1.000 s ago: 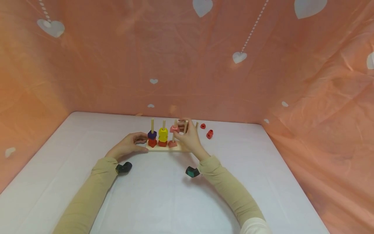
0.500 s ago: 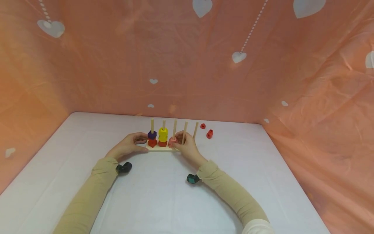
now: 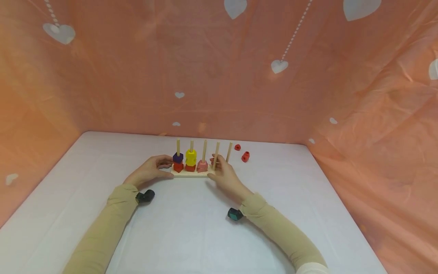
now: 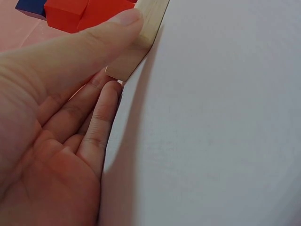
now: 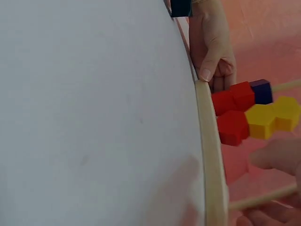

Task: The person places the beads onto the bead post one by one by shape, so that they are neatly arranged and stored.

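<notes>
A wooden base with upright pegs stands on the table. My left hand holds its left end, thumb on one side and fingers by the end. The first peg carries red blocks under a purple block. On the second, yellow blocks sit above a red one. Pink blocks are stacked low on the third. My right hand is spread beside the fourth peg, holding nothing; its thumb is apart from the pink blocks. The fifth peg is bare.
Loose red blocks lie right of the base, with another red block farther back. A pink cloth with white hearts hangs behind and beside the white table. A dark camera is worn on each wrist.
My right hand lowered the pink block down the third peg onto the one below, let go, and drew back to the right. The left hand has stayed at the base.
</notes>
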Demonstrator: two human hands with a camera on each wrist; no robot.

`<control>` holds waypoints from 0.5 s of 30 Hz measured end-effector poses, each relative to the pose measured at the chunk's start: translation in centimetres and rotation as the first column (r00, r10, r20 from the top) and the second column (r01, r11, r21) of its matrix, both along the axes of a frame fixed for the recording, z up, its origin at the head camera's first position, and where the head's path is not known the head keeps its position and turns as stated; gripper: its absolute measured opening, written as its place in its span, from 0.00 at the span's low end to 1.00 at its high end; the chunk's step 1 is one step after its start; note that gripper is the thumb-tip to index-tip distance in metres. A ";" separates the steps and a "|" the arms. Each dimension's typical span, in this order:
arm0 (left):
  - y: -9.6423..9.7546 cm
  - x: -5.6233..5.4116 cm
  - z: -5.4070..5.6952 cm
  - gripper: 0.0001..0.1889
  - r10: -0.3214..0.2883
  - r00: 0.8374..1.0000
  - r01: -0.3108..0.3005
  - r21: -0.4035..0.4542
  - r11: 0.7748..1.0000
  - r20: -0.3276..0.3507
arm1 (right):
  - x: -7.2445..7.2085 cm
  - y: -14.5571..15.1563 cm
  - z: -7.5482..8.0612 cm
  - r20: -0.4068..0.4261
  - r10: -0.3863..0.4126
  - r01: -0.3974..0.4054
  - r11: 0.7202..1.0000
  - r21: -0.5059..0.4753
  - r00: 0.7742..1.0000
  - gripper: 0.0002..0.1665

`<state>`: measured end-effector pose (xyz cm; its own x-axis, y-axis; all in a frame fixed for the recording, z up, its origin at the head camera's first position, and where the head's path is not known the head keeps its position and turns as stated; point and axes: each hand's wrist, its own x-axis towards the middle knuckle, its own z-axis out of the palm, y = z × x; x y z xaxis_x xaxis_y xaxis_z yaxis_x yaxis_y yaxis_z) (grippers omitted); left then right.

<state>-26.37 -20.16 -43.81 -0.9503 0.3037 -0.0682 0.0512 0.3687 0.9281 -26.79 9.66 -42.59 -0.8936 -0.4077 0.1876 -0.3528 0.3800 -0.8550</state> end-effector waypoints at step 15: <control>-0.1 -0.2 -0.1 0.36 -0.004 1.000 0.004 0.001 1.000 0.005 | 2.0 7.7 1.1 -0.055 0.098 -0.093 0.993 0.077 0.994 0.27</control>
<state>-26.57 -20.31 -43.91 -0.9486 0.3080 -0.0729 0.0480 0.3677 0.9287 -24.77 17.35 -41.48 -0.8383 -0.5054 0.2044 -0.4392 0.4039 -0.8025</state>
